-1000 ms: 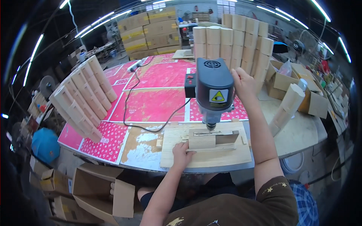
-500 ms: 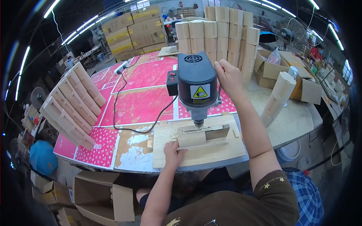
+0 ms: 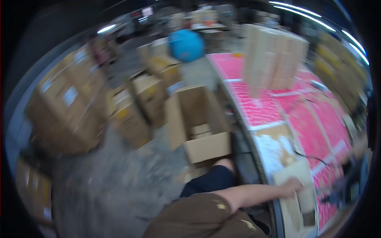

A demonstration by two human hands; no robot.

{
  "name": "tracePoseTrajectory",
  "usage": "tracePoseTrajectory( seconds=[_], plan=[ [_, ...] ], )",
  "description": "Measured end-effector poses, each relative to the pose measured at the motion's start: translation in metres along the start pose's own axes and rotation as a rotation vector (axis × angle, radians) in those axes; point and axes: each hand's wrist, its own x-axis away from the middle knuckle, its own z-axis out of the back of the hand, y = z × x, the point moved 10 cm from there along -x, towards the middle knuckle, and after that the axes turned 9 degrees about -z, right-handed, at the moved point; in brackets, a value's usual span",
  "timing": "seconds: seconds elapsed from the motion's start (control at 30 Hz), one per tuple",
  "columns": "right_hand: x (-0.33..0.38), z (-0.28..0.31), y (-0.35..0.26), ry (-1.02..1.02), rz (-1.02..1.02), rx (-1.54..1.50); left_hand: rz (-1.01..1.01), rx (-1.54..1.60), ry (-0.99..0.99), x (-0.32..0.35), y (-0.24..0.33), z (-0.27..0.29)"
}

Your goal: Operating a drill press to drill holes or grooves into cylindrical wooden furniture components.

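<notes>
The view is swung to the left and blurred. My left hand [image 3: 291, 185] holds the near edge of a pale wooden board [image 3: 295, 206] on the table's corner. At the right rim my right hand [image 3: 359, 147] is a blur on top of a dark power tool [image 3: 349, 184] that stands over the board. A black cable [image 3: 313, 159] runs from the tool across the pink sheets [image 3: 317, 119] that cover the table.
A stack of tall wooden boxes [image 3: 274, 59] stands on the table's far end. On the floor to my left are an open cardboard box [image 3: 198, 123], several closed cartons [image 3: 63, 107] and a blue round object [image 3: 186, 44].
The view has swung sharply left toward the floor and cartons. Both hands and the tool have slid to the lower right edge; the left hand stays on the board.
</notes>
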Motion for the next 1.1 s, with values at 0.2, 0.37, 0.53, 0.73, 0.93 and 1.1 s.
tracePoseTrajectory(
  seconds=[0.2,0.37,0.53,0.73,0.93,1.1],
  plan=[
    [0.019,-0.187,-0.037,-0.297,0.046,-0.202,0.126,-0.1,0.038,0.008,0.015,0.053],
    [-0.012,-0.187,-0.053,-0.266,0.091,-0.262,0.12,-0.087,-0.002,0.009,0.016,0.036],
    [-0.032,-0.168,-0.066,-0.227,0.126,-0.28,0.109,-0.024,-0.03,0.003,0.014,0.018],
    [-0.03,-0.108,-0.034,-0.274,0.084,-0.165,0.185,-0.053,-0.078,0.008,0.023,0.058],
    [-0.035,-0.09,-0.032,-0.197,0.072,-0.211,0.178,-0.009,-0.038,0.01,0.022,0.058],
    [-0.038,-0.1,-0.044,-0.166,0.077,-0.279,0.149,-0.022,-0.03,0.005,0.025,0.046]
  ],
)
